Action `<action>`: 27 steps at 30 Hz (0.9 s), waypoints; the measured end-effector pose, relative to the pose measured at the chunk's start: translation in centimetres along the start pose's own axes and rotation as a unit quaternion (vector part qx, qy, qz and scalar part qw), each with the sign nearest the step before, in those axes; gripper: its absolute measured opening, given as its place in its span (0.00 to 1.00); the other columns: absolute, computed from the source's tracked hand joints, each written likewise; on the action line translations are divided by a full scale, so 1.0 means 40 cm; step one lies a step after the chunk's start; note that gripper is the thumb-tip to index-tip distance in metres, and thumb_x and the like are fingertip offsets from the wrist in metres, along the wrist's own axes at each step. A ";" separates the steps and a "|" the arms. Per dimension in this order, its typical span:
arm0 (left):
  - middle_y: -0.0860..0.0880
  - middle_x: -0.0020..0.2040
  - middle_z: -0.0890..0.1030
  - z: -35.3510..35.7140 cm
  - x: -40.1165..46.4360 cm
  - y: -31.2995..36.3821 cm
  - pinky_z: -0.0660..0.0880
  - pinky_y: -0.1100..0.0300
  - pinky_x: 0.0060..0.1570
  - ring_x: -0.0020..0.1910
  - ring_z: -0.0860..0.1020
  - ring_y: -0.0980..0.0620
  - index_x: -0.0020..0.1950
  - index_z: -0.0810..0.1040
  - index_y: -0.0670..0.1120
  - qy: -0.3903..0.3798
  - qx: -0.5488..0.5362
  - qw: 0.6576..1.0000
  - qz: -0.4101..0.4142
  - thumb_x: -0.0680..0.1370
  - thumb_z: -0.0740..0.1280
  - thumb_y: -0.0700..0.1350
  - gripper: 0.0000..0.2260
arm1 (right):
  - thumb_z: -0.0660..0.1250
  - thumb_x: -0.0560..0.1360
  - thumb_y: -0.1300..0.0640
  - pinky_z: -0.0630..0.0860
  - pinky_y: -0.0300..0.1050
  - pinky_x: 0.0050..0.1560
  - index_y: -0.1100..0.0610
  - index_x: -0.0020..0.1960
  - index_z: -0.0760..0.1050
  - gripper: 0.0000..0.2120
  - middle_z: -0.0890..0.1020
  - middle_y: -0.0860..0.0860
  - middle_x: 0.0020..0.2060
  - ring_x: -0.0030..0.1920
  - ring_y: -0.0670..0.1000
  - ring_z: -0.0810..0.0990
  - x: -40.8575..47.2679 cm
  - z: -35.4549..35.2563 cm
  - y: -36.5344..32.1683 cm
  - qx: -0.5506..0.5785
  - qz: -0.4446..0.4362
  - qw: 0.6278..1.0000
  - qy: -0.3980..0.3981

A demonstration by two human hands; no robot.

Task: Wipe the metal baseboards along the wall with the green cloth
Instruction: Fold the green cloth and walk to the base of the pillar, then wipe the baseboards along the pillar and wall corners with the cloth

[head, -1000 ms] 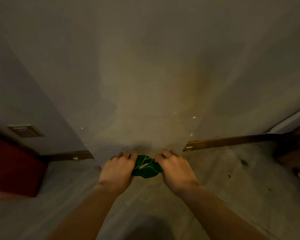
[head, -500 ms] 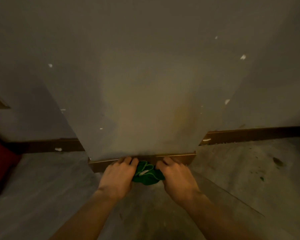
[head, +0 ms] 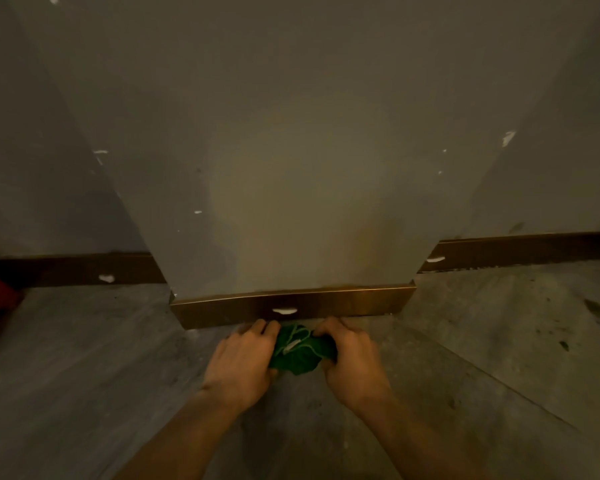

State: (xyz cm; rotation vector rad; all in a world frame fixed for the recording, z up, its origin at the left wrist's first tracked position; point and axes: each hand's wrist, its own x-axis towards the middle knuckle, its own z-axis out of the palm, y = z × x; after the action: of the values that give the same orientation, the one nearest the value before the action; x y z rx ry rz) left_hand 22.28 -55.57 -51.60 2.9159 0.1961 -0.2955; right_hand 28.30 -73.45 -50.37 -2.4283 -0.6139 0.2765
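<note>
Below | grey floor [head: 84, 375] | bronze baseboard [head: 343, 303] under pillar [head: 291, 168] | both hands' fingers [head: 262, 329] clenched on green cloth [head: 297, 353]

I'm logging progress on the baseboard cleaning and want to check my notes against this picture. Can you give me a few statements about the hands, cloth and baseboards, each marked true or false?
1. Both hands hold the green cloth. True: the left hand and right hand grip it from either side.
2. The cloth is spread flat on the floor. False: it is bunched up between the hands.
3. A white smear sits on the front baseboard just above the cloth. True.
4. The cloth is pressed over that white smear. False: the cloth sits below it, and the smear is uncovered.
5. The side baseboards are spotless. False: the left baseboard and right baseboard each show a white mark.
</note>
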 end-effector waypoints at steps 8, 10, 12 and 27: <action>0.49 0.65 0.76 0.017 0.004 0.004 0.73 0.50 0.59 0.62 0.76 0.45 0.70 0.66 0.50 0.018 -0.029 0.999 0.003 0.76 0.71 0.52 0.26 | 0.73 0.67 0.64 0.72 0.42 0.64 0.41 0.77 0.58 0.46 0.67 0.47 0.63 0.63 0.49 0.71 0.003 0.032 -0.037 0.070 -0.056 0.990 -0.110; 0.49 0.66 0.75 0.018 0.006 0.002 0.74 0.51 0.59 0.62 0.77 0.46 0.73 0.64 0.49 0.031 -0.036 0.999 0.001 0.76 0.71 0.51 0.29 | 0.77 0.66 0.56 0.71 0.43 0.66 0.35 0.78 0.48 0.52 0.62 0.46 0.66 0.65 0.49 0.68 0.005 0.036 -0.038 0.039 -0.077 0.986 -0.143; 0.48 0.66 0.76 0.020 0.007 0.004 0.75 0.52 0.59 0.61 0.77 0.46 0.75 0.63 0.47 0.044 -0.059 0.997 0.006 0.76 0.71 0.50 0.31 | 0.79 0.67 0.51 0.73 0.50 0.66 0.33 0.77 0.45 0.54 0.60 0.47 0.68 0.66 0.52 0.68 0.009 0.045 -0.037 -0.023 -0.090 0.986 -0.140; 0.53 0.75 0.64 0.085 -0.035 -0.098 0.67 0.52 0.70 0.72 0.67 0.50 0.79 0.44 0.61 0.062 -0.135 0.988 0.048 0.67 0.70 0.69 0.50 | 0.74 0.72 0.56 0.78 0.49 0.57 0.45 0.64 0.68 0.25 0.72 0.47 0.66 0.61 0.52 0.75 -0.006 0.076 -0.009 -0.144 -0.116 0.983 -0.020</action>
State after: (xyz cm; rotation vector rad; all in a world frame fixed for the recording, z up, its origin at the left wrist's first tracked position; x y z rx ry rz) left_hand 19.71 -52.63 -55.29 2.6655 0.1045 -0.0660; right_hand 26.95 -71.77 -52.54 -2.5947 -1.0064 0.1469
